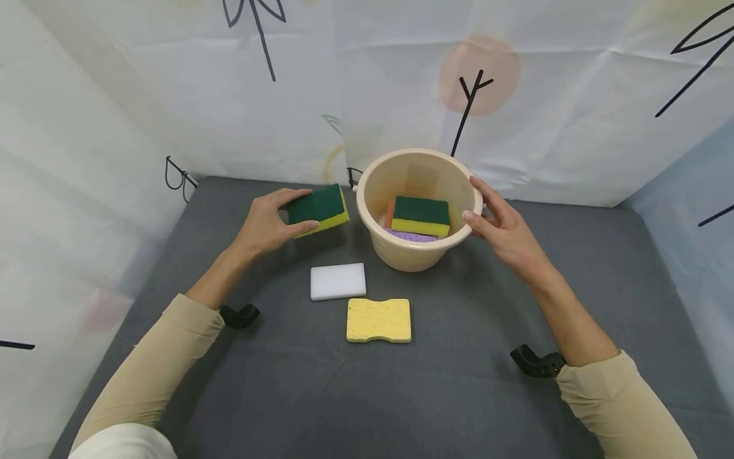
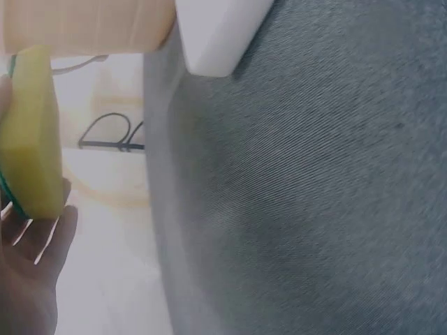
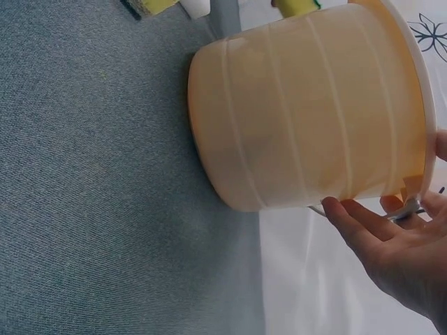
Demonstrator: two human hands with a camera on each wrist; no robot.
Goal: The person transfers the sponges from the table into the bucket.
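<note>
My left hand (image 1: 265,223) pinches a scouring sponge (image 1: 316,209), dark green on top and yellow below, just left of a cream bucket (image 1: 395,252). In the left wrist view the yellow side of that sponge (image 2: 31,132) shows above the table. With my right hand (image 1: 510,239) I grip the bucket's right rim; fingers lie along its outer wall (image 3: 307,118) in the right wrist view. Inside the bucket, another green and yellow scouring sponge (image 1: 421,217) lies over a purple sponge (image 1: 411,236), with an orange piece (image 1: 389,215) partly hidden beside it.
A white sponge block (image 1: 338,282) lies on the dark grey table (image 1: 447,395) in front of the bucket. Nearer to me is a yellow sponge (image 1: 378,320) with notched sides. Patterned white cloth (image 1: 401,83) hangs behind the table and at both sides.
</note>
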